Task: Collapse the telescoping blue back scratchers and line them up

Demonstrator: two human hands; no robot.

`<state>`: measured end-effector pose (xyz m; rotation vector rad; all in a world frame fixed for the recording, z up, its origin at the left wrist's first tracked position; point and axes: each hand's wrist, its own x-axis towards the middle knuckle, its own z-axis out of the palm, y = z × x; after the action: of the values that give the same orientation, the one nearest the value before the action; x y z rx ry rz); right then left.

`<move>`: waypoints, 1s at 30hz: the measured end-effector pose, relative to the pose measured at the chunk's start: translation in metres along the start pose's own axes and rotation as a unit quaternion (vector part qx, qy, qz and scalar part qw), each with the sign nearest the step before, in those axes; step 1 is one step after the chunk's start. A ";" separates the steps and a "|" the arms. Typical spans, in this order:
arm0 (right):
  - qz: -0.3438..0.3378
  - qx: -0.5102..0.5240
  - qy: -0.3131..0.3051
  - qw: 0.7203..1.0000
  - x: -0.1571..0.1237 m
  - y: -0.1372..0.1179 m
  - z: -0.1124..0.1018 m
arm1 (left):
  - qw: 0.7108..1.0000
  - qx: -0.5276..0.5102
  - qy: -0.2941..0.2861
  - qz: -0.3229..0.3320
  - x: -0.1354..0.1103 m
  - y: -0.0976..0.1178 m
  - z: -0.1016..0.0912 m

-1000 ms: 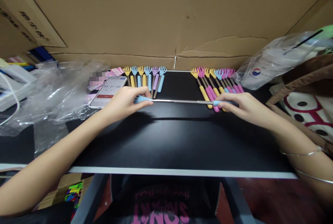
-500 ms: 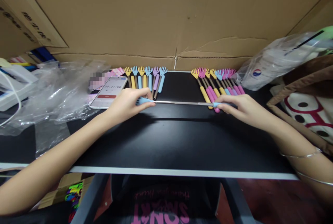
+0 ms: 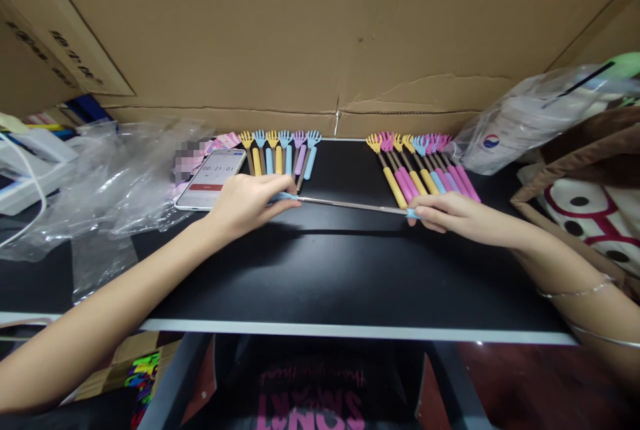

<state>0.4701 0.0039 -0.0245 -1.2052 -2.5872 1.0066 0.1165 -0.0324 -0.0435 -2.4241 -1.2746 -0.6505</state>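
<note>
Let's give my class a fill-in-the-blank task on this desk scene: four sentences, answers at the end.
1. The left hand and right hand grip one back scratcher, whose visible ends are light ____.
2. The phone screen reads 00:21:____.
3. In the row of back scratchers nearest the phone, exactly one has a ____ head.
4. The cup is on the person's ____ side.

Missing words: blue; 01; purple; right.

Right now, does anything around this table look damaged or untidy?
Yes: the cardboard behind the table looks damaged, creased low down with a pale nick near the middle. Crumpled plastic sprawls untidily at the left. The held back scratcher shows no obvious bend.
</note>
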 end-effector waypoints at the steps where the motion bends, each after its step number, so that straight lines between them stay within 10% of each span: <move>1: 0.004 0.012 -0.007 1.000 0.000 0.000 0.000 | 1.000 0.011 0.012 0.008 -0.001 0.000 0.000; 21: 0.008 0.169 0.177 0.969 -0.006 0.001 -0.013 | 0.980 -0.187 -0.016 -0.073 0.008 -0.027 -0.019; 30: 0.019 0.328 0.127 0.936 -0.001 0.002 -0.004 | 0.981 -0.181 -0.013 -0.065 0.007 -0.021 -0.012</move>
<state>0.4733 0.0065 -0.0231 -1.0988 -1.8035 1.4469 0.0997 -0.0225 -0.0283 -2.6552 -1.4410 -0.9662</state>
